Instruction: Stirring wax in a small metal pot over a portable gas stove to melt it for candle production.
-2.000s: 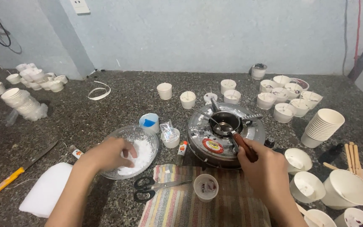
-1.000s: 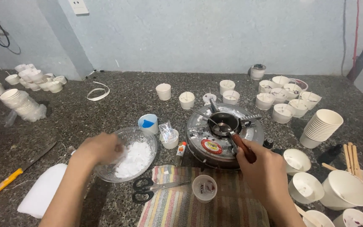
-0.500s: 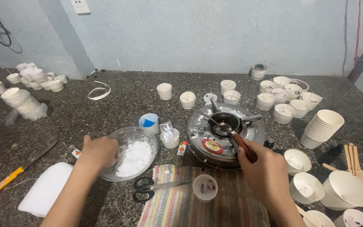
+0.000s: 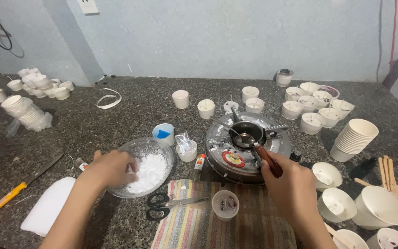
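Only the person's two forearms and hands were in view, entering from the bottom edge of the picture. The left hand [image 4: 111, 168], at about eight o'clock, was bare, with no ring, glove or bracelet showing; its forearm was uncovered right down to the frame edge, with no sleeve or cuff reaching into view. The right hand [image 4: 287, 179], at about five o'clock, was equally bare, and no watch or band showed at its wrist. That forearm too was sleeveless as far as could be seen. The fingernails looked short and unpainted.
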